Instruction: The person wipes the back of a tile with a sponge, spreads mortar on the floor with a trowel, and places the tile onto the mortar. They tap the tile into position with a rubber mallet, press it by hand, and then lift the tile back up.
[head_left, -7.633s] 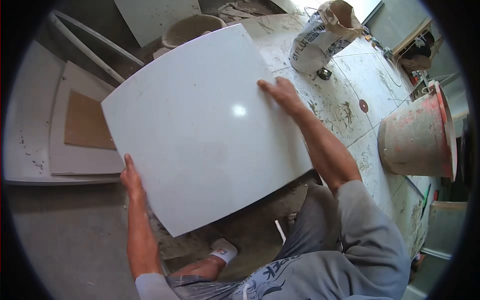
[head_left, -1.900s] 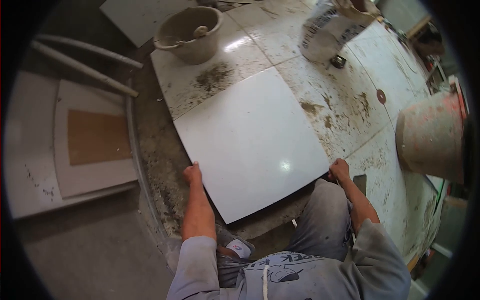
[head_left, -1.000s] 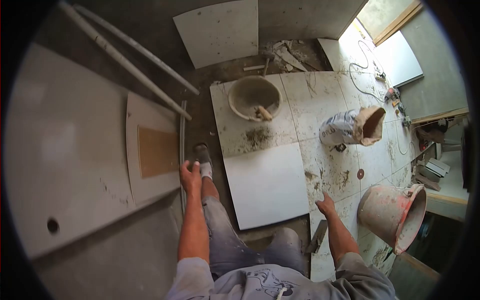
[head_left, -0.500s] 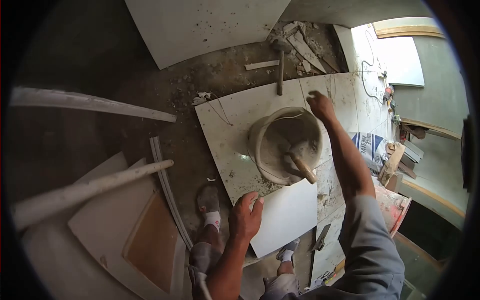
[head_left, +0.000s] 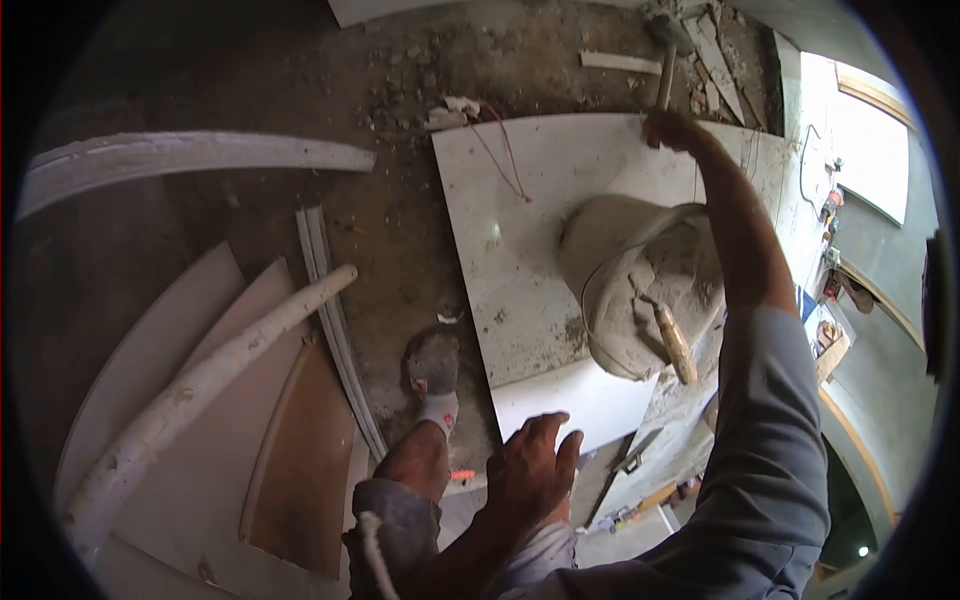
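My right hand (head_left: 672, 131) reaches to the far edge of the white tiles, its fingers curled round the handle end of a dark-headed mallet (head_left: 666, 75). The mallet's head rests on the rubble beyond. My left hand (head_left: 538, 465) hangs near my knee, over the near edge of a clean white tile (head_left: 590, 400), fingers apart and holding nothing. Between my arms stands a mortar-smeared bucket (head_left: 610, 235) with grey mix inside. A trowel's wooden handle (head_left: 674, 345) sticks out over its rim; its blade is buried in the mix.
At left lie a long pale pole (head_left: 215, 390), a metal channel (head_left: 335, 320) and leaning boards (head_left: 300, 460). Broken strips and rubble (head_left: 715, 70) lie at the back. A reddish string (head_left: 505, 150) crosses the large tile (head_left: 480, 220). Tools (head_left: 832, 210) line the right wall.
My right hand has moved from beyond the bucket to the mallet's handle and closed on it. My left hand stays open. The view has shifted, moving the bucket rightward in the picture.
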